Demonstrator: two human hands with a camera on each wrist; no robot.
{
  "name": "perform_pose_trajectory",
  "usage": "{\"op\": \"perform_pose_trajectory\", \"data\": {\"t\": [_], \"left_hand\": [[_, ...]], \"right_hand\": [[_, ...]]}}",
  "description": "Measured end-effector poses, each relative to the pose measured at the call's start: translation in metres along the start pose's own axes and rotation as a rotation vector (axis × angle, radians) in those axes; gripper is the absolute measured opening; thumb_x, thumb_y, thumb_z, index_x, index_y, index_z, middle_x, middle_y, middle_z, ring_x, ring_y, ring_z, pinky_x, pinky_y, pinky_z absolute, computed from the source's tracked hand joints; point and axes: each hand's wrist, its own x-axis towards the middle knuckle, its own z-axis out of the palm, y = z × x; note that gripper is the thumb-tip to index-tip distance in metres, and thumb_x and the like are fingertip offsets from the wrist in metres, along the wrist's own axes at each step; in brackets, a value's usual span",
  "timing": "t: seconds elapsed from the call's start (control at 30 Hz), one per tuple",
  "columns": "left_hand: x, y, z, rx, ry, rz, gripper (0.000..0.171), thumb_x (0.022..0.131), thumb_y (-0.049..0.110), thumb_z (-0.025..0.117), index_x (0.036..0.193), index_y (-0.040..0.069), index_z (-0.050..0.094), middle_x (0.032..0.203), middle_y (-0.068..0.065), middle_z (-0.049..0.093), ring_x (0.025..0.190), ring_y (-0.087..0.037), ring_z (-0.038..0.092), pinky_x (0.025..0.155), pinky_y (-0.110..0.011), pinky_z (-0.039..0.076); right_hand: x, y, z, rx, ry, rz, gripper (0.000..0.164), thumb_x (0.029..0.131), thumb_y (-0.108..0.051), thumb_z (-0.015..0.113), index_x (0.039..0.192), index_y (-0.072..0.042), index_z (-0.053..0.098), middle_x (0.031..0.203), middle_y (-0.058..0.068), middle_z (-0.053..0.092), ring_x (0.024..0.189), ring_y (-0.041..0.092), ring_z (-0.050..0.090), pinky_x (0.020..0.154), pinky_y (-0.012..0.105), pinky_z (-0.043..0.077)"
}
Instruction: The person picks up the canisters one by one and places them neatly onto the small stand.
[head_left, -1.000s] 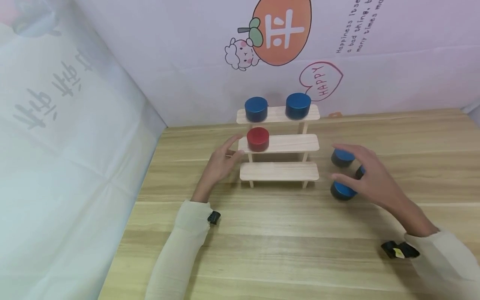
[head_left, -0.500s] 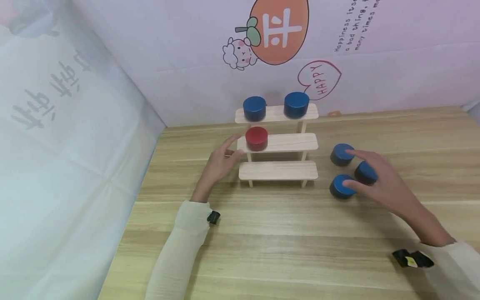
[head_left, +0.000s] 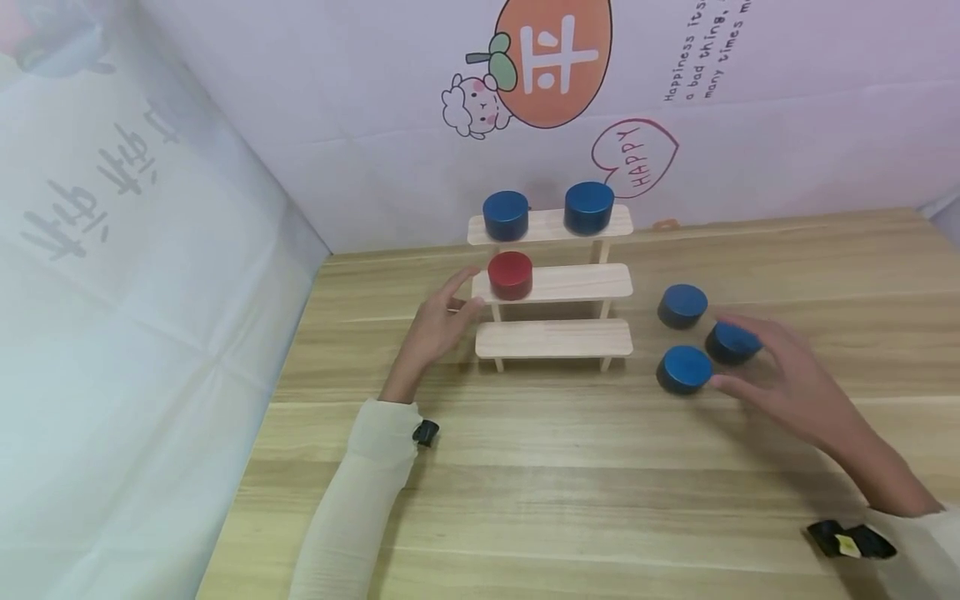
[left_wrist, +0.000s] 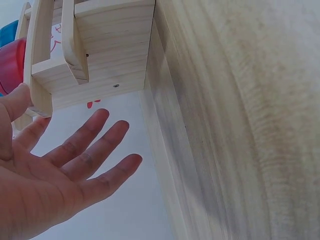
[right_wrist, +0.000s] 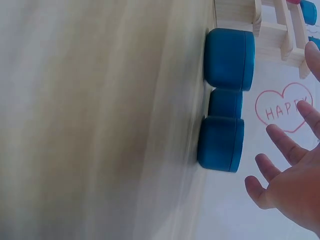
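Facing a white backdrop (head_left: 375, 167) printed with a HAPPY heart (head_left: 637, 158), and looking down on a wood-grained table (head_left: 525, 500) bearing a three-tier wooden shelf (head_left: 553, 338). Seeing two upper blue cylinders (head_left: 506, 217) sitting apart on the top tier, plus a red cylinder (head_left: 510, 279) toward the left end of the middle tier. Pinching that same end between thumb and forefinger of the left hand (head_left: 437, 327), and letting the other three fingers spread loose. Over on the right, holding nothing with the right hand (head_left: 795, 387): spreading thumb and forefinger wide by three loose blue cylinders (head_left: 729, 346) clustering beside the shelf, crossing the forefinger over the rightmost.
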Motion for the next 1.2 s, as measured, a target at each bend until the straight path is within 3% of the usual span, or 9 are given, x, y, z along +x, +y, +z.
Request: {"op": "perform_pose_trajectory", "data": {"t": [0.1, 0.3, 0.47, 0.7, 0.87, 0.9, 1.0, 1.13, 1.2], "left_hand": [[0.0, -0.001, -0.001, 0.007, 0.006, 0.009, 0.055, 0.103, 0.043, 0.053, 0.155, 0.03, 0.039, 0.129, -0.017, 0.062, 0.113, -0.03, 0.062, 0.083, -0.049, 0.054], [-0.001, -0.002, -0.001, -0.004, 0.008, 0.029, 0.053, 0.103, 0.039, 0.055, 0.153, 0.027, 0.042, 0.135, -0.014, 0.059, 0.113, -0.03, 0.062, 0.083, -0.05, 0.053], [0.0, -0.001, -0.002, -0.003, 0.005, 0.026, 0.052, 0.103, 0.037, 0.055, 0.153, 0.027, 0.042, 0.14, -0.013, 0.056, 0.114, -0.03, 0.062, 0.085, -0.05, 0.053], [0.001, -0.002, -0.002, -0.001, -0.004, 0.044, 0.055, 0.103, 0.04, 0.055, 0.154, 0.025, 0.04, 0.148, -0.013, 0.049, 0.115, -0.032, 0.061, 0.085, -0.051, 0.053], [0.002, -0.001, -0.002, 0.0, 0.001, 0.055, 0.054, 0.104, 0.039, 0.055, 0.154, 0.026, 0.04, 0.151, -0.011, 0.046, 0.115, -0.032, 0.061, 0.085, -0.051, 0.053], [0.002, -0.001, -0.002, -0.002, 0.001, 0.056, 0.054, 0.104, 0.039, 0.055, 0.154, 0.025, 0.041, 0.151, -0.011, 0.046, 0.115, -0.032, 0.061, 0.085, -0.051, 0.053], [0.002, -0.001, -0.002, -0.002, -0.005, 0.056, 0.053, 0.104, 0.038, 0.055, 0.153, 0.025, 0.041, 0.15, -0.013, 0.047, 0.115, -0.032, 0.061, 0.085, -0.051, 0.053], [0.002, -0.001, -0.001, 0.003, -0.007, 0.062, 0.053, 0.104, 0.037, 0.056, 0.153, 0.024, 0.041, 0.15, -0.013, 0.047, 0.114, -0.032, 0.061, 0.086, -0.05, 0.053], [0.002, -0.001, -0.001, 0.002, -0.006, 0.059, 0.054, 0.103, 0.037, 0.056, 0.153, 0.024, 0.041, 0.151, -0.011, 0.046, 0.114, -0.032, 0.061, 0.086, -0.05, 0.053]], "right_hand": [[-0.003, 0.002, -0.002, -0.007, 0.003, 0.024, 0.075, 0.081, -0.009, 0.084, 0.147, -0.009, 0.049, 0.146, 0.021, 0.047, 0.139, 0.015, 0.034, 0.113, 0.03, 0.018], [-0.01, 0.003, -0.008, 0.007, -0.03, 0.12, 0.075, 0.084, -0.014, 0.082, 0.149, -0.006, 0.045, 0.149, 0.028, 0.04, 0.137, 0.052, 0.029, 0.109, 0.071, 0.014], [-0.019, 0.005, -0.011, -0.004, -0.031, 0.156, 0.077, 0.085, -0.015, 0.082, 0.151, -0.009, 0.043, 0.151, 0.027, 0.038, 0.138, 0.052, 0.028, 0.108, 0.072, 0.016], [-0.023, 0.007, -0.007, -0.013, -0.027, 0.118, 0.073, 0.083, -0.011, 0.083, 0.146, 0.0, 0.047, 0.146, 0.029, 0.044, 0.134, 0.053, 0.034, 0.111, 0.066, 0.017], [-0.024, 0.006, -0.004, -0.018, -0.045, 0.119, 0.074, 0.083, -0.012, 0.083, 0.147, -0.001, 0.046, 0.142, 0.03, 0.048, 0.128, 0.053, 0.039, 0.103, 0.073, 0.023], [-0.024, 0.006, -0.003, -0.024, -0.049, 0.115, 0.074, 0.083, -0.012, 0.083, 0.147, -0.001, 0.046, 0.14, 0.03, 0.049, 0.126, 0.053, 0.041, 0.102, 0.072, 0.025], [-0.025, 0.006, 0.0, -0.036, -0.053, 0.104, 0.074, 0.083, -0.013, 0.083, 0.147, -0.003, 0.046, 0.137, 0.029, 0.052, 0.123, 0.049, 0.044, 0.107, 0.047, 0.032], [-0.026, 0.007, 0.003, -0.031, -0.082, 0.102, 0.073, 0.086, -0.015, 0.081, 0.149, -0.006, 0.045, 0.138, 0.027, 0.052, 0.12, 0.044, 0.046, 0.093, 0.016, 0.029], [-0.026, 0.006, 0.004, -0.018, -0.1, 0.112, 0.073, 0.087, -0.014, 0.08, 0.15, -0.005, 0.043, 0.138, 0.028, 0.05, 0.121, 0.046, 0.045, 0.098, 0.026, 0.033]]}}
